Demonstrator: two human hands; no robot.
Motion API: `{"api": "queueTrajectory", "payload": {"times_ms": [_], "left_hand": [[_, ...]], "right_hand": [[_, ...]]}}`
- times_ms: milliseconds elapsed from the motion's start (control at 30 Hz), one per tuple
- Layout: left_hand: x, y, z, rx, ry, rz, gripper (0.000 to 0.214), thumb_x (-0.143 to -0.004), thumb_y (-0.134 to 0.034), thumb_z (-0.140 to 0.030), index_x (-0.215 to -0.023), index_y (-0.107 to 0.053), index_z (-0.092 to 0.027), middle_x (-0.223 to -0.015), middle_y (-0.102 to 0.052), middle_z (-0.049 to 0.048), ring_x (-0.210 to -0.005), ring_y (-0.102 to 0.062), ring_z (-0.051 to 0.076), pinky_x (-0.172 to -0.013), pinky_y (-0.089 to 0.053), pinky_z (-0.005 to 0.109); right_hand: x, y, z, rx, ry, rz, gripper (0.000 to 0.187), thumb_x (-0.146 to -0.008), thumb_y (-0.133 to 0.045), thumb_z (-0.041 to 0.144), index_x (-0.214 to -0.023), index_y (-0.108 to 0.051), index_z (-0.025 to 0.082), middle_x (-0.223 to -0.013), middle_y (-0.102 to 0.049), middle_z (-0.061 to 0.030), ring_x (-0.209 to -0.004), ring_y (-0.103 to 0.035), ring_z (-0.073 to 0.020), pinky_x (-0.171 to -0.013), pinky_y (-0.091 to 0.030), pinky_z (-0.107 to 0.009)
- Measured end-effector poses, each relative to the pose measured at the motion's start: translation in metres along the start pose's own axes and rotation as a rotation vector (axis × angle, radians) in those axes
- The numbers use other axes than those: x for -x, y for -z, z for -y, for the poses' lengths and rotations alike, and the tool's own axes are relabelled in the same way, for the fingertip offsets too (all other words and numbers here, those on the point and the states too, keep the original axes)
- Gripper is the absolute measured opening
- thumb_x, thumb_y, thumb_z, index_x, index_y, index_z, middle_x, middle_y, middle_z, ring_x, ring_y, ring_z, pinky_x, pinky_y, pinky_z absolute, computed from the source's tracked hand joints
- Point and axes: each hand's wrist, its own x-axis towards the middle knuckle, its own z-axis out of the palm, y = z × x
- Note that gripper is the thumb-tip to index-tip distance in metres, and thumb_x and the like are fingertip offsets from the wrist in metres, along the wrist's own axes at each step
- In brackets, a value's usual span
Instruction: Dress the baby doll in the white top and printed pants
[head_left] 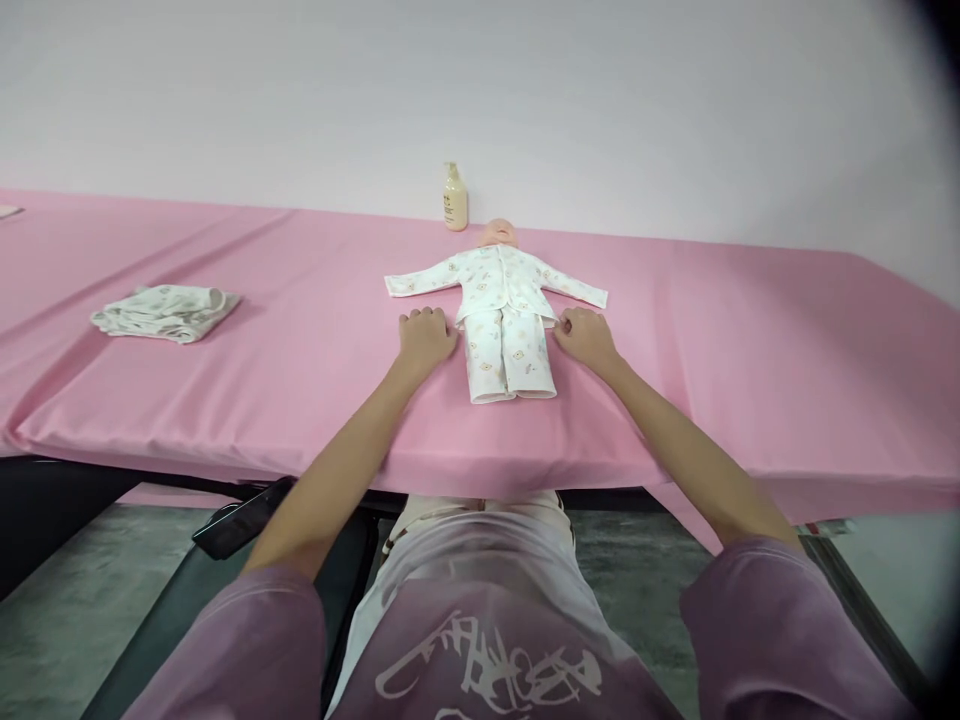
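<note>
A baby doll lies on its back, its head at the far side and its arms inside spread sleeves. It wears a white baby jacket with small coloured prints and matching trousers, whose legs lie flat and point toward me. My left hand is closed at the left corner of the jacket's hem. At the opposite corner, my right hand is also closed, thumb and fingers pinching the hem. My curled fingers partly hide the gripped cloth.
A pink sheet covers the long table. Behind the doll stands a cream pump bottle near the wall. Folded white printed cloth lies to the left. Below the table edge, a dark phone rests near a dark seat.
</note>
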Motion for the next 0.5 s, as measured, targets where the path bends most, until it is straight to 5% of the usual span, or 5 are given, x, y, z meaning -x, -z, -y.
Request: {"api": "queueTrajectory", "payload": {"times_ms": [167,300,400,500], "left_hand": [[0.072,0.017,-0.034,0.309,0.104,-0.134,0.023,-0.114,-0.057,-0.046,-0.111,-0.063,-0.025,-0.124,-0.078,0.0188,-0.120,-0.070,0.043,-0.107,-0.051,0.058],[0.134,0.004,-0.050,0.451,-0.001,-0.128,0.049,-0.101,-0.082,-0.057,-0.132,-0.058,-0.027,-0.139,-0.072,0.0163,-0.128,-0.068,0.040,-0.113,-0.051,0.055],[0.154,-0.013,-0.042,0.450,-0.052,-0.056,0.061,-0.096,-0.089,-0.052,-0.143,-0.056,-0.030,-0.150,-0.068,0.0169,-0.136,-0.065,0.042,-0.117,-0.047,0.057],[0.152,-0.020,-0.028,0.416,-0.029,-0.016,0.039,-0.102,-0.081,-0.042,-0.132,-0.059,-0.031,-0.141,-0.076,0.0129,-0.133,-0.066,0.042,-0.121,-0.042,0.060]], "right_hand": [[0.060,0.021,0.045,-0.201,0.198,-0.052,0.020,-0.110,-0.064,0.044,-0.116,-0.067,0.025,-0.118,-0.077,-0.0167,-0.110,-0.069,-0.0379,-0.102,-0.055,-0.053],[0.105,0.027,0.080,-0.261,0.392,0.015,0.028,-0.110,-0.071,0.042,-0.133,-0.068,0.027,-0.137,-0.075,-0.0170,-0.129,-0.068,-0.0404,-0.115,-0.055,-0.057],[0.121,0.018,0.094,-0.216,0.416,0.009,0.031,-0.111,-0.072,0.038,-0.141,-0.071,0.031,-0.153,-0.071,-0.0166,-0.146,-0.063,-0.0416,-0.123,-0.054,-0.060],[0.122,0.003,0.104,-0.145,0.390,-0.026,0.031,-0.109,-0.074,0.034,-0.140,-0.075,0.031,-0.159,-0.070,-0.0167,-0.152,-0.060,-0.0434,-0.123,-0.054,-0.064]]}}
